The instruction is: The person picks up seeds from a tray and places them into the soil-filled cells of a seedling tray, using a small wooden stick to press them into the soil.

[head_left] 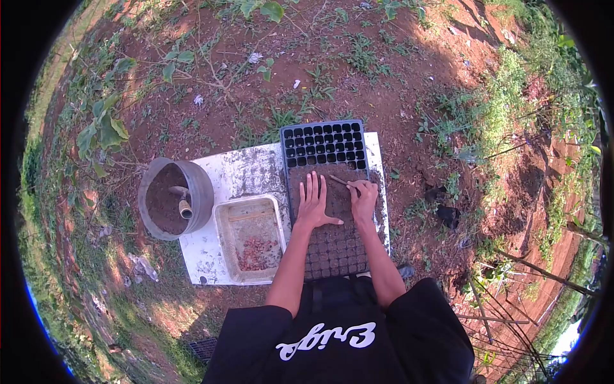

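Observation:
A black seedling tray (pixel 283 144) lies on a white board. Its far rows of cells are empty, while dark soil (pixel 336 208) fills the middle and near cells. My left hand (pixel 312 203) rests palm down on the soil with its fingers stretched out and the thumb pointing right. To its right, my right hand (pixel 363 197) is closed on one end of a small brown stick (pixel 338 180), which slants up and left just above the soil.
Left of the seedling tray, a shallow white basin (pixel 224 240) holds reddish bits and a thin stick. A round bucket (pixel 203 192) with soil and a handled tool (pixel 185 209) stands at the white board's (pixel 243 168) left edge. Leafy branches (pixel 105 128) hang at the upper left.

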`<state>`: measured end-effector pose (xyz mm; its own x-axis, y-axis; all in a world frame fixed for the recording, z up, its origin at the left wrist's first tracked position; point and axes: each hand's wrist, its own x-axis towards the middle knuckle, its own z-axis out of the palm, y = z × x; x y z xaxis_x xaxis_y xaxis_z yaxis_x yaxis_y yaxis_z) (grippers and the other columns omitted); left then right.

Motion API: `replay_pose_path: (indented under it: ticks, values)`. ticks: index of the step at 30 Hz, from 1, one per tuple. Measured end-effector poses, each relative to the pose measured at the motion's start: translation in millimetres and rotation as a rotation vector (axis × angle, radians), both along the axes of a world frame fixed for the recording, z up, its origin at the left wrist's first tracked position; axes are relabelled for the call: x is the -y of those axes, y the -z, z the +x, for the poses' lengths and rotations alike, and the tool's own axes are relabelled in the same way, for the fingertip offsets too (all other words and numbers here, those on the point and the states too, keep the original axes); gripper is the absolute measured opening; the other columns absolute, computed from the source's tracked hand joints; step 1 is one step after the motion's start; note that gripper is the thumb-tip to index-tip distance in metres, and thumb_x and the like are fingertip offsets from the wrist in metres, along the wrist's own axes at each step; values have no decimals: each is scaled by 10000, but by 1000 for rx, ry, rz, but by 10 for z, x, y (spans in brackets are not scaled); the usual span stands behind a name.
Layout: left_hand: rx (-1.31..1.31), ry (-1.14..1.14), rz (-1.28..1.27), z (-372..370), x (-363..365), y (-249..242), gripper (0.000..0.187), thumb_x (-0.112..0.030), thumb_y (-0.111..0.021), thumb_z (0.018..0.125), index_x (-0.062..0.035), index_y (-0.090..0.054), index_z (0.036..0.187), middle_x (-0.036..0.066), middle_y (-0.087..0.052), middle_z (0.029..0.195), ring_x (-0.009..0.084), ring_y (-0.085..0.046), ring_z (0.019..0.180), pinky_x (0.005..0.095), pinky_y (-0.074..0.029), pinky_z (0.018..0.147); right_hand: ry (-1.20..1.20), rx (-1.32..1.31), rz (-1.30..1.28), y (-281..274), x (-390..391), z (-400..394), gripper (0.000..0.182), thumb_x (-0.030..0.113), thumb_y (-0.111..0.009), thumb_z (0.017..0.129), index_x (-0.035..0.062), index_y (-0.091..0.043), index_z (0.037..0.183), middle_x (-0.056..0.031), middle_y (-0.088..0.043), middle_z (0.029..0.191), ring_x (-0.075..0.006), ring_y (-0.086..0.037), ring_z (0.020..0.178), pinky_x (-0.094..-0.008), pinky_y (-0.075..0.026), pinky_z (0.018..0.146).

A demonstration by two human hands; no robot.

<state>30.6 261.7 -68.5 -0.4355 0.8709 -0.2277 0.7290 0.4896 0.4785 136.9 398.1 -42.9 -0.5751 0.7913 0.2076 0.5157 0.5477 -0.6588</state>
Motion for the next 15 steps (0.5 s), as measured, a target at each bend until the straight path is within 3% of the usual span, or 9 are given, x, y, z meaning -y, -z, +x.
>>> replay_pose_path:
  ticks: [15]
  values:
    - [53,28,-91,-53,-18,-53,1634,-863,-728,426,38,53,1543,304,85,1601,410,131,1497,593,57,1184,18,-28,23,61,-186,-80,89,63,-741,792,106,-747,870,-56,-672,901,-277,-556,879,-396,-436,809]
